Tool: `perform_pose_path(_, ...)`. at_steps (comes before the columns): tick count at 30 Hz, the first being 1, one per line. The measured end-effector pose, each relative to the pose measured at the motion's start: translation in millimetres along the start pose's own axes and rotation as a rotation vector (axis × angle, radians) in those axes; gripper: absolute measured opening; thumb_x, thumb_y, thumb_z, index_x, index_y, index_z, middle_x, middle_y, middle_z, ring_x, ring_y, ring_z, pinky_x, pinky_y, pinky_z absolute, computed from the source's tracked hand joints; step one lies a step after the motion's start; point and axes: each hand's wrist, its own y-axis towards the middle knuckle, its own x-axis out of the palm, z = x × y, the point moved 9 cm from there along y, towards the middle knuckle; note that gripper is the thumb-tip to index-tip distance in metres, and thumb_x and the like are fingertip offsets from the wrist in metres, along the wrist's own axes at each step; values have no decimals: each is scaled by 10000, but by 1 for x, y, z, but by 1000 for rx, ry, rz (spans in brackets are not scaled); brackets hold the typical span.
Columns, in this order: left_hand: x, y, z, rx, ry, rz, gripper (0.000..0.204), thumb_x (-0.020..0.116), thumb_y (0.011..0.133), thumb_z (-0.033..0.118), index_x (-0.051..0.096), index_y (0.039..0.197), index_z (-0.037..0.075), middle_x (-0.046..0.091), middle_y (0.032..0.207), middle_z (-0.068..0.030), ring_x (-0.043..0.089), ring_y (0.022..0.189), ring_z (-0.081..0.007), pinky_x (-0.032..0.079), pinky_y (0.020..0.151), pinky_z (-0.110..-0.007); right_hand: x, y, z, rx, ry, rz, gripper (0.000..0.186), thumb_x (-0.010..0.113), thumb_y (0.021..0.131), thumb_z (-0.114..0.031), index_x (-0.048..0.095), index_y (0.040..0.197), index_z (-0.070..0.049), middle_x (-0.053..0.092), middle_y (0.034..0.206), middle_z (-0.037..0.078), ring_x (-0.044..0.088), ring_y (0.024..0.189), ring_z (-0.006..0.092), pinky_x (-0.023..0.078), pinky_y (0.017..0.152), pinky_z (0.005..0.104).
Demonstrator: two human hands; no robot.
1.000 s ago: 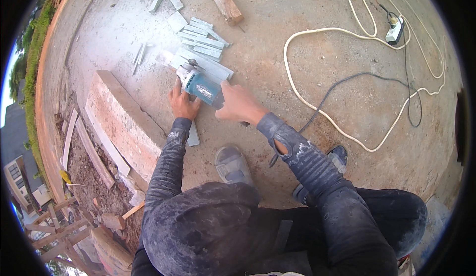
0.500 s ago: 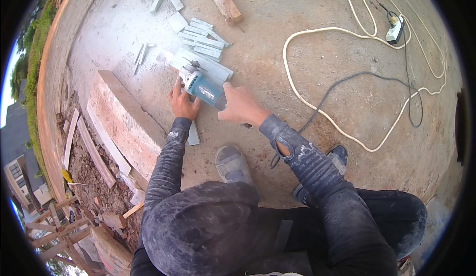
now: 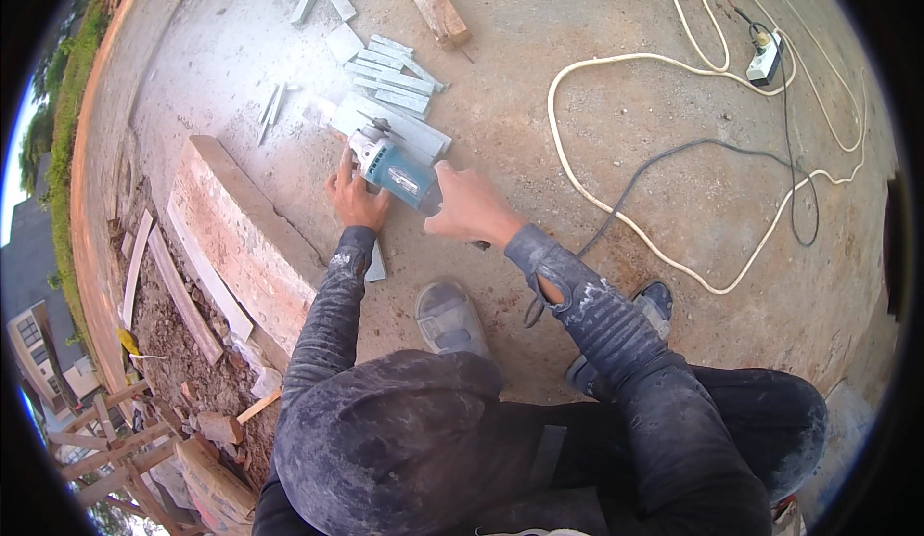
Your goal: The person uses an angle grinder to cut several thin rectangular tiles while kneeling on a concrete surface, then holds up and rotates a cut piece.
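My right hand is closed on the rear of a teal angle grinder, whose metal head and disc sit over a pale grey stone slab on the ground. Thin white dust hangs around the head. My left hand is bent beside and under the grinder's head, fingers curled; whether they grip the tool or stone beneath is hidden. A narrow stone piece shows below that hand. Beyond, several cut strips and small offcuts lie scattered.
A long concrete block lies at my left, with curved boards on soil beside it. A timber piece lies ahead. A white cable, dark cord and power strip are at my right. My sandalled feet are below.
The grinder and my right hand have shifted very slightly right and toward me since a second ago. Otherwise little differs.
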Motion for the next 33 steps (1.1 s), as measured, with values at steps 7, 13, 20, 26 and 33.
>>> perform_pose_path(7,-1,3,5,-9,-31,-12,496,735,677,246,692,1146,90,418,1523,-76,567,1115,-227,318,1025,-436,-1,-3,3,20,5,-19,518,686,675,-222,507,1057,79,664,919,294,658,889,456,534,772,473)
perform_pose_path(13,-2,3,6,3,-11,-14,466,730,668,228,688,1095,48,401,1540,-51,581,1083,-216,327,1016,-424,0,-5,6,12,3,-15,516,685,680,-223,504,1061,74,664,910,285,658,886,449,534,766,474)
perform_pose_path(20,-3,5,8,5,-25,-1,373,721,682,218,676,990,12,403,1541,-49,580,1083,-213,320,1014,-425,0,-12,8,30,3,-25,523,677,683,-228,489,1074,63,662,925,286,653,897,452,529,776,478)
perform_pose_path(26,-5,7,10,5,-46,-7,389,710,715,248,679,1019,7,413,1536,-55,585,1077,-211,318,1013,-421,-1,-16,11,25,-3,-8,525,677,684,-229,491,1071,72,661,945,293,651,912,453,526,786,479)
perform_pose_path(33,-4,7,11,-15,-31,-39,455,719,754,326,697,1077,6,420,1533,-62,556,1170,-237,337,1015,-407,-3,-22,12,33,8,-46,587,688,682,-236,488,1121,100,663,948,294,656,909,448,530,791,471)
